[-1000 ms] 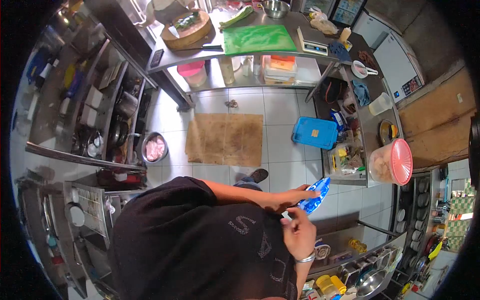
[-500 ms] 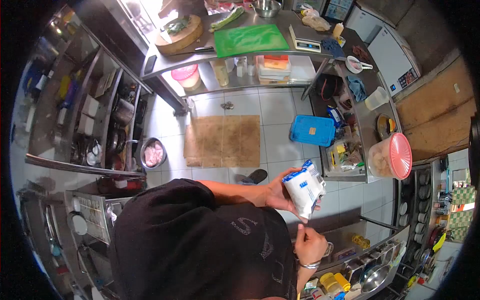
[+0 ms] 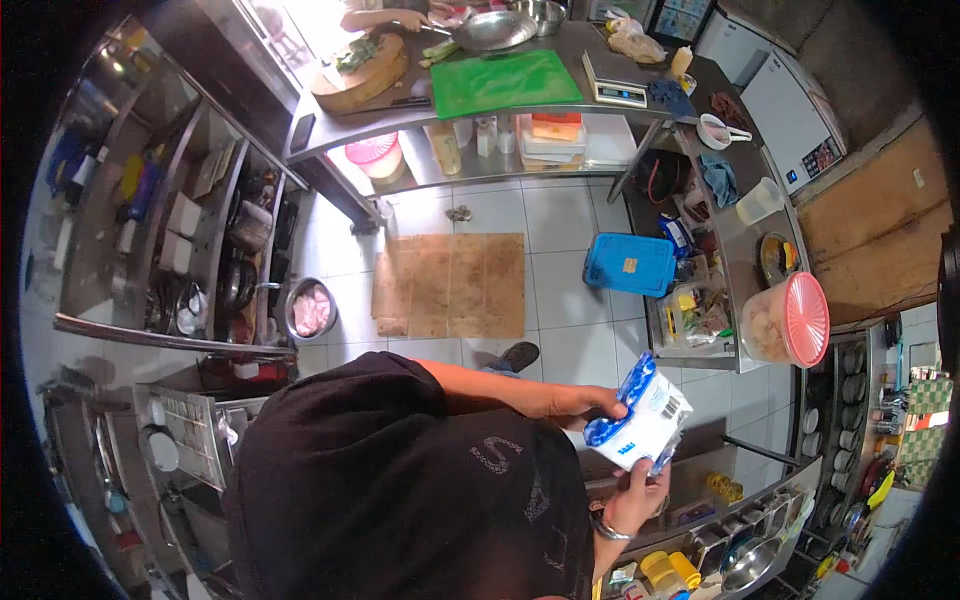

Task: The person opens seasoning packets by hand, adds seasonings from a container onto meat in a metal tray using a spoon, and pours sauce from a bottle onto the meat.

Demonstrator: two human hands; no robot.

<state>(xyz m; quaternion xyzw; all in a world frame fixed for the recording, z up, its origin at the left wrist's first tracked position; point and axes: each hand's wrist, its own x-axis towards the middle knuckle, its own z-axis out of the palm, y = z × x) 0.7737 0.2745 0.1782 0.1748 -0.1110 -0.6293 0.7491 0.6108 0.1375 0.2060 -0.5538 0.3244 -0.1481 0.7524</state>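
Observation:
A white and blue plastic packet, with printing and a barcode on its face, is held tilted at the right of my torso. My left hand, the upper one in view, grips its blue edge. With a bracelet at the wrist, my right hand pinches the packet's lower corner. Below the hands lies a metal counter with yellow containers and a metal bowl.
Across the room, a co-worker's hand holds a pan over a table with a green cutting board. Cardboard lies on the floor by a pot of meat. A blue lid is near the right shelves.
The packet has turned and its barcode now shows. My right hand has come up to the packet's lower corner and closed on it. A co-worker's hand and a pan have appeared over the far table.

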